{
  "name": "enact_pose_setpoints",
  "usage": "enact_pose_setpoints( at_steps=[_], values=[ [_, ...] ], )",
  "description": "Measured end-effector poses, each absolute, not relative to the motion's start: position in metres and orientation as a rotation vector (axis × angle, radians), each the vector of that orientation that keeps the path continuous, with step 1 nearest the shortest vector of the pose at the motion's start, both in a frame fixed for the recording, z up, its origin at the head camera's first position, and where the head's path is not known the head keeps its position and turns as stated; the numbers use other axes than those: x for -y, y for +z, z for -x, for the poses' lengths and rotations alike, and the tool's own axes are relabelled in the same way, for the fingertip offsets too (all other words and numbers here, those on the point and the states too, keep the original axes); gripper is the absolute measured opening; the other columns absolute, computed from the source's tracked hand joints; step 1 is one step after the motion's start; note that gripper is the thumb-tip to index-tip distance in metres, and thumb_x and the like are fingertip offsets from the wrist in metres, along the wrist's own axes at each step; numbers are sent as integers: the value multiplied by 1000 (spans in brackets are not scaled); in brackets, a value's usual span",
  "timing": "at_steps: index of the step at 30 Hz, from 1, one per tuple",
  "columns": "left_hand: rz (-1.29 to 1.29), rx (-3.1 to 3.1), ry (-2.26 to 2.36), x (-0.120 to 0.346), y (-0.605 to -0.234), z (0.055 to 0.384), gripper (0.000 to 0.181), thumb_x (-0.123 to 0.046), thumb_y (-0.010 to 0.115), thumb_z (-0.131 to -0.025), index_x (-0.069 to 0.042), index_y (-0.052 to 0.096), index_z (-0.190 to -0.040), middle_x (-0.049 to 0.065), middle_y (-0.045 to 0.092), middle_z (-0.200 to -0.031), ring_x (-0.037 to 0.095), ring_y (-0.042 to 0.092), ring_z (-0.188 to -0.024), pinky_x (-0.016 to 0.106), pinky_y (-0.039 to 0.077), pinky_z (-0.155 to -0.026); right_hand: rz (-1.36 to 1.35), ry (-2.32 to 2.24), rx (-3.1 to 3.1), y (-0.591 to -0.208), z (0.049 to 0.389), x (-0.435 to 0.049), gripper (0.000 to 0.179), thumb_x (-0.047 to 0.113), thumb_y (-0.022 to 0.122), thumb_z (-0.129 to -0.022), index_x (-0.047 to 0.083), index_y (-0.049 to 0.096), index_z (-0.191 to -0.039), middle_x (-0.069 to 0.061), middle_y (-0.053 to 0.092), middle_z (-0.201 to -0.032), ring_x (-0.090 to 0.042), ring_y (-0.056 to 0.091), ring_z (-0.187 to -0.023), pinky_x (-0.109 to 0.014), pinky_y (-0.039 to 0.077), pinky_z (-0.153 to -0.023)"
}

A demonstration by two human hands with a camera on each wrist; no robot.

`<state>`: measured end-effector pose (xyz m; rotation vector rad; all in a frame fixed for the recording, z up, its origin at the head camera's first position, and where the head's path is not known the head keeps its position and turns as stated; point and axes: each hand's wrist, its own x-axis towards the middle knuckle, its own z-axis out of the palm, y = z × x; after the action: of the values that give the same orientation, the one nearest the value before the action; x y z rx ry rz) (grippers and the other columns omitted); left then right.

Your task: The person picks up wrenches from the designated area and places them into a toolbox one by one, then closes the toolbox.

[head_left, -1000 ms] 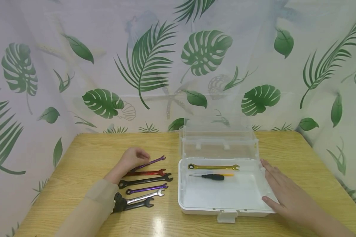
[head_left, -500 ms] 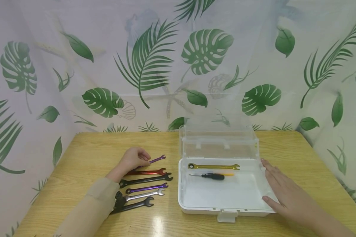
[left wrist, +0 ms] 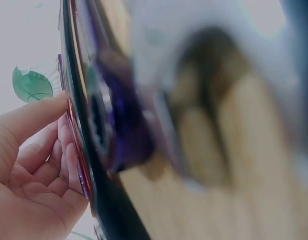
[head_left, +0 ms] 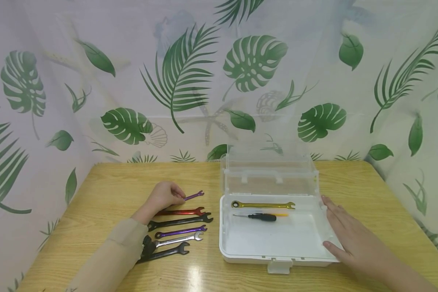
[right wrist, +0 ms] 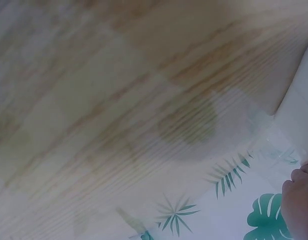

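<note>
At the back of a row of wrenches, my left hand (head_left: 162, 198) pinches a small purple wrench (head_left: 195, 196) between thumb and fingers; its open jaw points right and its other end is hidden by the hand. Below it lie a red wrench (head_left: 184, 212), a black wrench (head_left: 184, 221), a second purple wrench (head_left: 180, 233), a silver wrench (head_left: 179, 241) and another black wrench (head_left: 168, 253). My right hand (head_left: 354, 239) rests with straight fingers along the right wall of a white toolbox (head_left: 248, 260). Only part of the right hand (right wrist: 299, 200) shows in the right wrist view.
Inside the toolbox lie a gold wrench (head_left: 263, 205), a black-handled screwdriver (head_left: 263, 217) and an orange-tipped tool (head_left: 284, 215) partly behind it. The clear lid (head_left: 270, 184) stands raised at the back. A leaf-print curtain (head_left: 190, 81) hangs behind the wooden table (head_left: 120, 178).
The pinched purple wrench has shifted slightly in the left hand, and its lower end, visible earlier, is now hidden. The right hand and toolbox have stayed put.
</note>
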<state>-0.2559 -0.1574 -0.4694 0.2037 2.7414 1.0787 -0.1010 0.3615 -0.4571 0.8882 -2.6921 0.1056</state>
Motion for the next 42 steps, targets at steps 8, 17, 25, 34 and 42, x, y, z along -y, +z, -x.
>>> enact_pose_setpoints(
  at_steps=[8,17,25,34,42],
  values=[
    [-182,-2729,1082,156,-472,255,5,-6,84,-89,-3,81,-91,8,76,-87,15,63,-75,24,50,-68,-881,113,2700,-457,101,-361,90,34,72,-98,-10,27,-163,-13,12,-180,0,-11,-163,-12,-8,-129],
    [-151,-2724,1091,155,-471,254,4,-6,82,-90,-3,79,-90,7,74,-88,16,63,-77,25,51,-69,-897,117,2680,-457,101,-362,91,33,73,-97,-10,27,-163,-14,13,-179,-3,-9,-165,-14,-7,-130],
    [-187,-2773,1053,159,-469,256,4,-7,83,-89,-5,81,-91,7,77,-90,17,66,-80,28,54,-74,-909,124,2658,-456,101,-362,89,34,72,-98,-11,29,-162,-15,16,-179,-4,-6,-165,-15,-5,-131],
    [-204,-2762,1103,161,-467,255,5,-7,81,-92,-4,81,-96,8,78,-93,18,69,-85,31,56,-80,-901,117,2670,-457,101,-362,90,34,73,-97,-10,29,-162,-15,16,-179,-3,-7,-165,-14,-5,-131],
    [-187,-2761,1148,159,-448,252,5,-8,77,-96,-6,81,-99,10,78,-100,22,69,-92,38,57,-87,-894,115,2675,-456,100,-362,91,34,73,-98,-9,27,-163,-13,14,-180,-3,-7,-165,-14,-5,-131]
  ],
)
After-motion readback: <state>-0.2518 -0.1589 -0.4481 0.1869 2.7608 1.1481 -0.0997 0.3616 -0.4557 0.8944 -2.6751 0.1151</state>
